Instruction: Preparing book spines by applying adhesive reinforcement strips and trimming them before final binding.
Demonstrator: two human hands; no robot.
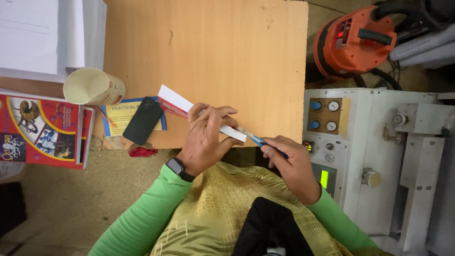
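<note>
Left hand (204, 137) fingers pinch a folded card strip (182, 105), steadying it just off the wooden board (213, 57). Right hand (291, 163) fingers press together round a blue utility knife (258, 140), its tip meeting the strip's end beside the left fingertips.

We note bare wooden board (227, 52) ahead, open for reaching. Left side crowded: paper cup (93, 87), black phone (143, 120), red book (40, 129). Right blocked by grey control machine (374, 156), orange vacuum (353, 42) behind.
</note>
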